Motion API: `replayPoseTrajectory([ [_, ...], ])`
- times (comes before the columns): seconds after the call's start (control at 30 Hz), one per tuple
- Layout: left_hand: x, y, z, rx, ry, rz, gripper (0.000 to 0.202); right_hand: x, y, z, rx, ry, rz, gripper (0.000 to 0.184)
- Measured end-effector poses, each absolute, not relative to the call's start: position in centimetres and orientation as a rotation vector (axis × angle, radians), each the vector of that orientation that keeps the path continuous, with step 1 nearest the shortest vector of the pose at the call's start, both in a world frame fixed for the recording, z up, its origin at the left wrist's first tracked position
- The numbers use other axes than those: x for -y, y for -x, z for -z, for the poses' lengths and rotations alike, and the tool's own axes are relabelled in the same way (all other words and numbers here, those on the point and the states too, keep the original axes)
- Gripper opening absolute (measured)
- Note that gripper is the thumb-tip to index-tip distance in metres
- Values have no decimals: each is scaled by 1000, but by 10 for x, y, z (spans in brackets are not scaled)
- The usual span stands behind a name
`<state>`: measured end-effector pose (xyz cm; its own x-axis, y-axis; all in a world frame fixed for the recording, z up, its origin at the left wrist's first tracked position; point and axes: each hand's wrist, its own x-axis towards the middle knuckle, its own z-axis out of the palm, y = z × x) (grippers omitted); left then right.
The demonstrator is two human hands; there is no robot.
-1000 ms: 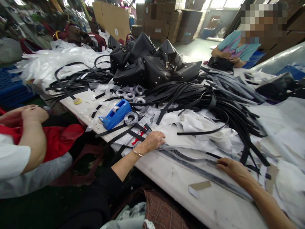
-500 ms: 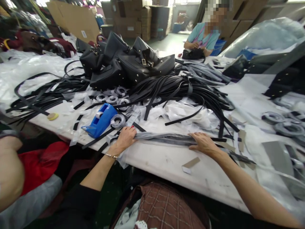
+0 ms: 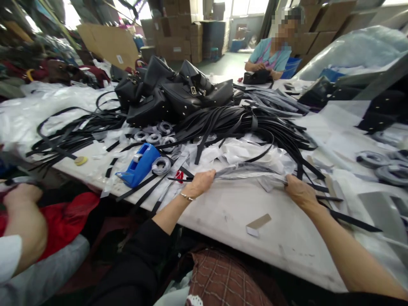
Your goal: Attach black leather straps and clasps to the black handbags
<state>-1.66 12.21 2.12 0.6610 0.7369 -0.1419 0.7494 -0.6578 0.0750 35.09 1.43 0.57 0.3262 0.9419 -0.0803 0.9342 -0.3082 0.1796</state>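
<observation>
A strap in clear plastic wrap stretches between my two hands over the near side of the table. My left hand, with a bracelet on its wrist, is closed round the strap's left end. At the other end my right hand grips it, and dark strap ends stick out beyond that hand to the right. The wrap bows slightly and hangs loose in the middle. Just left of my left hand lies a small red item. A blue tape dispenser stands farther left, beside a coiled wrapped strap.
Black straps lie heaped behind my hands, with black handbags piled beyond. A grey-brown strip rests on the white table. One person sits across the table; another person's arm is at left.
Both hands have moved right with the wrapped strap, which has risen and now bows. A red item shows where my left hand was. The view has shifted slightly.
</observation>
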Motion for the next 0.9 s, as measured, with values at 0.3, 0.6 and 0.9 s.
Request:
replayPoseTrajectory([
  [0.3, -81, 51, 7, -1251, -2742, -37, 43, -4, -366, 33, -1915, -2270, -263, 28],
  [0.6, -115, 62, 30, -1399, -2731, -168, 46, 25, -321, 32, -2473, -2221, -495, 64],
  [0.9, -123, 83, 26, -1494, -2785, -171, 38, 15, -267, 82, -2492, -2289, -445, 52],
])
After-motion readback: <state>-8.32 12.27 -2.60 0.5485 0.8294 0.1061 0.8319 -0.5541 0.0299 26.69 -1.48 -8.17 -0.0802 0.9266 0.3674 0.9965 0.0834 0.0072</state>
